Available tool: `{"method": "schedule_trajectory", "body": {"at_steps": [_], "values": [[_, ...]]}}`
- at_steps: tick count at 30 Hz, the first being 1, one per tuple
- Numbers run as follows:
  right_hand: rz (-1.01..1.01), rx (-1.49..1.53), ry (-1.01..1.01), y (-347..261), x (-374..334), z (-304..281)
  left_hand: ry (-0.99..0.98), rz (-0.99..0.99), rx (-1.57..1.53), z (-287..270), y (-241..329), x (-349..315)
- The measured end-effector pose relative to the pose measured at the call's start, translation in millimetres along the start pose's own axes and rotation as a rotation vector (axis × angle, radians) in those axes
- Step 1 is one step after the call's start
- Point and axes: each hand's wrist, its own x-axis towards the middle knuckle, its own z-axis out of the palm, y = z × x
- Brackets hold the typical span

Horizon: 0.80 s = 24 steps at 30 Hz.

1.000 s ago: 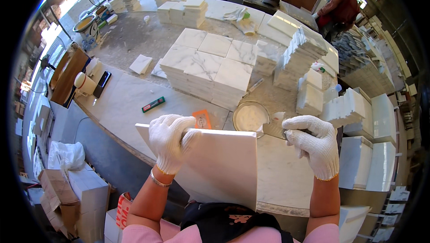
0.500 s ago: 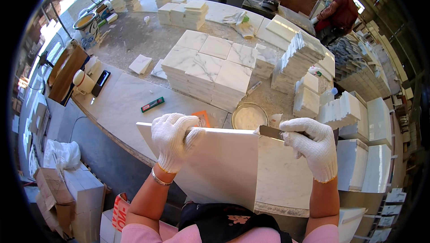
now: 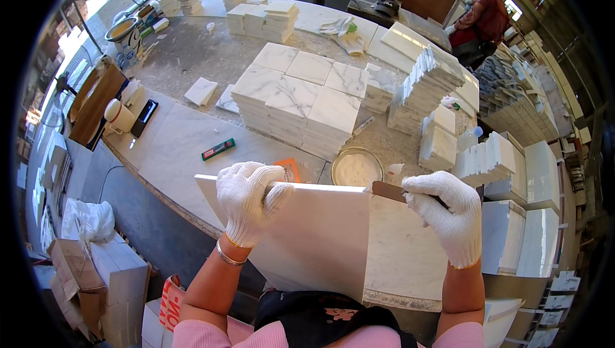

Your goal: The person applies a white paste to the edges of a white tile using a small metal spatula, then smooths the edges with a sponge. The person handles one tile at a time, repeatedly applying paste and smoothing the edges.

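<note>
L hand (image 3: 246,202), white knit glove, is curled over the top edge of a big white slab (image 3: 307,245), fingers wrapped down the near face, thumb side over the edge, so it's closed on the slab. The slab stands on edge, tilted, right in front of the person's chest, at the near rim of the bench (image 3: 186,149); its right edge ends beside a flat marble tile (image 3: 400,252) lying on the bench. R hand (image 3: 448,216), same kind of glove, is fisted round the handle of a scraper (image 3: 389,191); the dark flat blade pokes out to the left and its tip sits at the slab's top right corner, touching or just about, can't tell which. Just beyond the slab's top edge: a round tin (image 3: 357,167) w/ white powder or paste in it, and an orange card (image 3: 289,170) partly hidden behind the L hand. Further left on the bench, a green marker (image 3: 218,149), well apart from both hands. Mid-bench, a block of stacked tiles (image 3: 301,101), white w/ grey veins, several layers deep. More tiles stand on edge in rows to the right (image 3: 426,88), and smaller stacks at the far end. Bucket (image 3: 126,37) at far left corner. Another person in a red top (image 3: 483,18) stands at far right, back of the shop, well away from the bench's near side.
</note>
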Motion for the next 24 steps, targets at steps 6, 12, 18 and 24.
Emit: {"method": "schedule_trajectory", "body": {"at_steps": [6,12,18,24], "values": [[-0.095,-0.04,0.027,1.7,-1.0,1.1,0.004,-0.001,-0.002,0.2,1.1,0.6],[-0.152,-0.068,0.032,3.4,0.3,1.1,0.006,-0.004,-0.001,0.2,0.8,0.0],[-0.209,-0.127,0.049,6.5,1.4,0.8,0.009,-0.007,-0.002,0.7,0.7,0.0],[-0.112,-0.032,0.038,5.2,2.6,-0.4,0.02,0.003,-0.007,0.1,1.6,0.6]]}}
